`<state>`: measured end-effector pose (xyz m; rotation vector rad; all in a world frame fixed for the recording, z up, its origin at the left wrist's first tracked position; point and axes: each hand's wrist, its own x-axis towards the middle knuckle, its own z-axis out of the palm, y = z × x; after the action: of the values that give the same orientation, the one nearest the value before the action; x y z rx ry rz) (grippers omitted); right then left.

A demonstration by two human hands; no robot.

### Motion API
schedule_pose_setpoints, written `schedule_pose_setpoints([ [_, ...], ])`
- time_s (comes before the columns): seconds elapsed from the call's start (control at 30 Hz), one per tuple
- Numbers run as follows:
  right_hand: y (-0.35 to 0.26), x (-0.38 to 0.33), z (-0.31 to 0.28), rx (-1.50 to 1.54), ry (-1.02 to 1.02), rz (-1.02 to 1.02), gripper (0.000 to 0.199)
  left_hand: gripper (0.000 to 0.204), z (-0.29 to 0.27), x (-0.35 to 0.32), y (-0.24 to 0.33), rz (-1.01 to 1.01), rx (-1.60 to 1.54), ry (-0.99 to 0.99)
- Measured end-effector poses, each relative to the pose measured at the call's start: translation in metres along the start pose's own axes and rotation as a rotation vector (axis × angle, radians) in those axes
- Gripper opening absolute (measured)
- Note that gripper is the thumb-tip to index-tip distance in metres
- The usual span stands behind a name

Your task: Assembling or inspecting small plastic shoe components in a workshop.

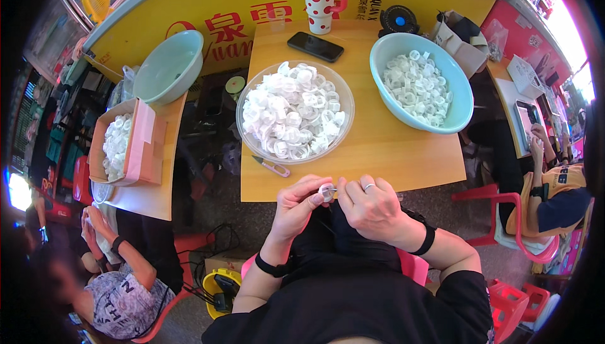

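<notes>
Pinching a white ring (326, 191) at its fingertips (315, 200), left grip (296, 206) faces right grip (373, 210), whose hold's unclear.

1 small, round plastic piece (327, 191), whitish and translucent with a ring-like outline, is pinched between the left hand's (297, 205) thumb and fingers, just off the table's near edge and above the lap. It is tilted, with a rounded face partly showing. A short, thin, dark sliver (334, 189) stands against its right side, reaching toward the right hand's (372, 210) fingertips; whether it is part of the piece cannot be told.
</notes>
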<state>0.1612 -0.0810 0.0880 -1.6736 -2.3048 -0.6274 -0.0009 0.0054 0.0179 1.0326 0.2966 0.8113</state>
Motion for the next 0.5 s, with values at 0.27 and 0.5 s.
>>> schedule_pose_setpoints([
  [0.27, 0.004, 0.008, -0.008, -0.158, -0.030, -0.233, 0.027, 0.030, -0.003, -0.002, 0.004, 0.007, 0.029, -0.039],
  [0.5, 0.001, 0.007, 0.003, -0.299, -0.003, -0.337, 0.029, 0.031, -0.006, -0.007, -0.002, -0.011, 0.071, 0.007],
])
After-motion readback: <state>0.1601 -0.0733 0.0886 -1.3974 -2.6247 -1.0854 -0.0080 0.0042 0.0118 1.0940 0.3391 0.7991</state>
